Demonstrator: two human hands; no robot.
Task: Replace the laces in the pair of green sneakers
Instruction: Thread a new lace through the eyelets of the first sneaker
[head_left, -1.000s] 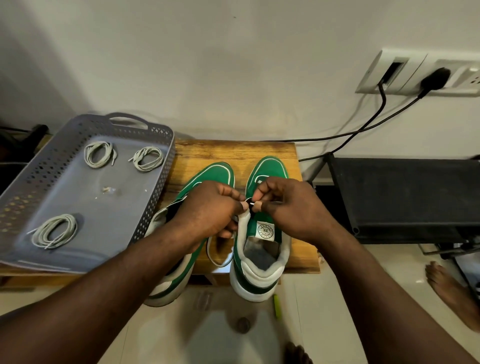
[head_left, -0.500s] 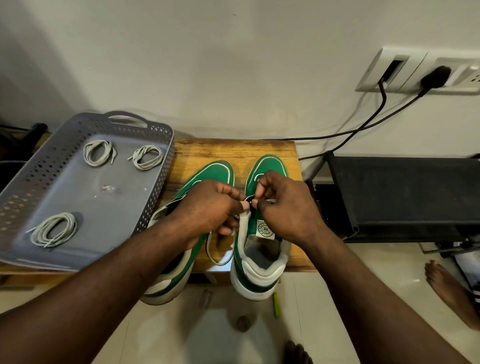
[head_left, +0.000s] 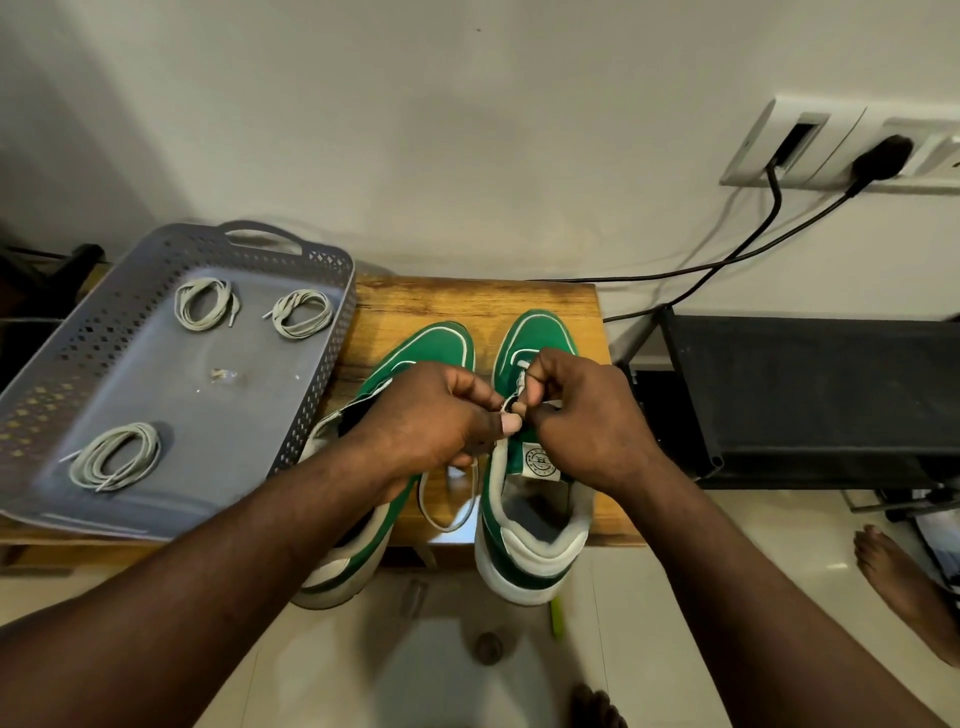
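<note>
Heels of the sneakers (head_left: 535, 545) overhang the bench (head_left: 467, 301) edge; tray (head_left: 322, 374) just beside; left hand (head_left: 431, 415) and right hand (head_left: 587, 415) pinch the lace (head_left: 445, 528); round tongue label (head_left: 542, 460) unreadable.

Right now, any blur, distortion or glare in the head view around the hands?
Head view: heavy wide-angle bowing, socket plate and grey tray lean outward; left hand, right hand and right sneaker sharp; floor at bottom edge soft with pale glare; lace detail at the pinch too small to resolve.
</note>
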